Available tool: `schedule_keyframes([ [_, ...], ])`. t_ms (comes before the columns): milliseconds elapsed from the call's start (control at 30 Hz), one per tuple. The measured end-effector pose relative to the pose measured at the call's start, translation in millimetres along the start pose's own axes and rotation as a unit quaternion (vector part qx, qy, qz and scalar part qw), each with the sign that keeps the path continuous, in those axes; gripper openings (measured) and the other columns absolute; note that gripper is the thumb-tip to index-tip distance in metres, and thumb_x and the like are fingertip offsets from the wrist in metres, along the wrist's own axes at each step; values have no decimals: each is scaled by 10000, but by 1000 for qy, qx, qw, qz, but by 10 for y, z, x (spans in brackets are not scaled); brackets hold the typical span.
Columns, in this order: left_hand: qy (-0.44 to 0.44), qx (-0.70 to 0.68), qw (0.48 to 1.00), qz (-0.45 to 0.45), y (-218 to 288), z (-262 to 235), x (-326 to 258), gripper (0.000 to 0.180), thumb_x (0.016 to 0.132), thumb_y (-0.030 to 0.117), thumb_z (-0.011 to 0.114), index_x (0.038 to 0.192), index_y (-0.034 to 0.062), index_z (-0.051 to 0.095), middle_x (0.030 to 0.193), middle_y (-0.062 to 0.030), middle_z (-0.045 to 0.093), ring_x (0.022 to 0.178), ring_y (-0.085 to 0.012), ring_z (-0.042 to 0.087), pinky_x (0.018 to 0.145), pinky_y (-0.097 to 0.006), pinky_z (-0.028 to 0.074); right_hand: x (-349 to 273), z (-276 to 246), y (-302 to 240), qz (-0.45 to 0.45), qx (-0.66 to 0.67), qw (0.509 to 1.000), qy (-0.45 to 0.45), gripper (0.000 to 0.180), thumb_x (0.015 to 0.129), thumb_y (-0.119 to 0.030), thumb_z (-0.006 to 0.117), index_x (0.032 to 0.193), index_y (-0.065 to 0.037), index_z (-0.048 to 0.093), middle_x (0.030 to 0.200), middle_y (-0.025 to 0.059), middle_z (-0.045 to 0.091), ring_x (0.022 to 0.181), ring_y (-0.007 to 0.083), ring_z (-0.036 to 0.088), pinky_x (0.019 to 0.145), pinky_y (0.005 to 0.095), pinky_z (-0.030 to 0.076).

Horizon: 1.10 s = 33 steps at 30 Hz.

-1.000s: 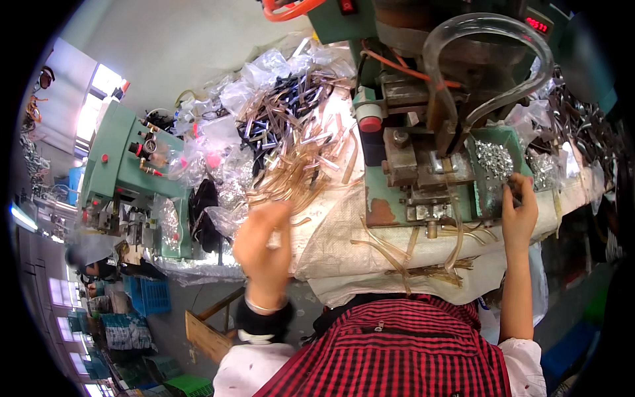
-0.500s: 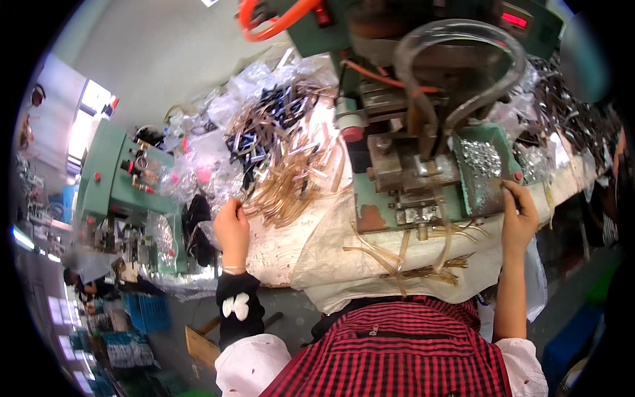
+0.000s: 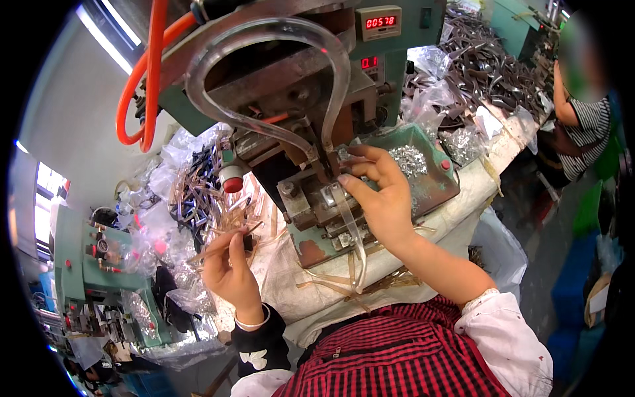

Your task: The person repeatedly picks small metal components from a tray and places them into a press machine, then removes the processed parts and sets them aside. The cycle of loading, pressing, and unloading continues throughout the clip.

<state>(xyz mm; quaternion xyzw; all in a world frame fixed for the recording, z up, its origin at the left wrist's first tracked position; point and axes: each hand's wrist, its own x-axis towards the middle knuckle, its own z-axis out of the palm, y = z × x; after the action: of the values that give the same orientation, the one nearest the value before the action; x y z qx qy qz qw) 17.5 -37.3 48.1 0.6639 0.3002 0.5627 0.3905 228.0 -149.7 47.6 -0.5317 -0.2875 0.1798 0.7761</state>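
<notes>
My right hand is at the metal die block of a green bench press, thumb and fingers curled close together beside its upright guides. Whatever they pinch is too small to make out. From the die, a clear strip hangs down over the front edge of the press. My left hand is to the left of the press, closed on a thin brownish strip that sticks out past the fingertips. Behind it lies a heap of brown and dark strips.
A green tray with small shiny metal pieces adjoins the press. A thick clear tube loops in front of the machine, near a red button. Dark strips are piled at right; a person in stripes is beyond.
My right hand has moved left from the tray to the die. The left hand now holds a brownish strip. The view has shifted, and a clear strip now hangs at the die.
</notes>
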Motion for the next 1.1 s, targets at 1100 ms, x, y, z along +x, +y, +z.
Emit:
schedule_keyframes([
  [1100, -184, 147, 914, 330, 298, 219, -552, 271, 780, 45, 791, 1047, 56, 747, 1132, -140, 749, 656, -164, 651, 568, -279, 498, -119, -1137, 448, -125, -602, 789, 19, 109, 817, -89, 728, 916, -50, 700, 911, 112, 681, 870, 319, 646, 762, 443, 515],
])
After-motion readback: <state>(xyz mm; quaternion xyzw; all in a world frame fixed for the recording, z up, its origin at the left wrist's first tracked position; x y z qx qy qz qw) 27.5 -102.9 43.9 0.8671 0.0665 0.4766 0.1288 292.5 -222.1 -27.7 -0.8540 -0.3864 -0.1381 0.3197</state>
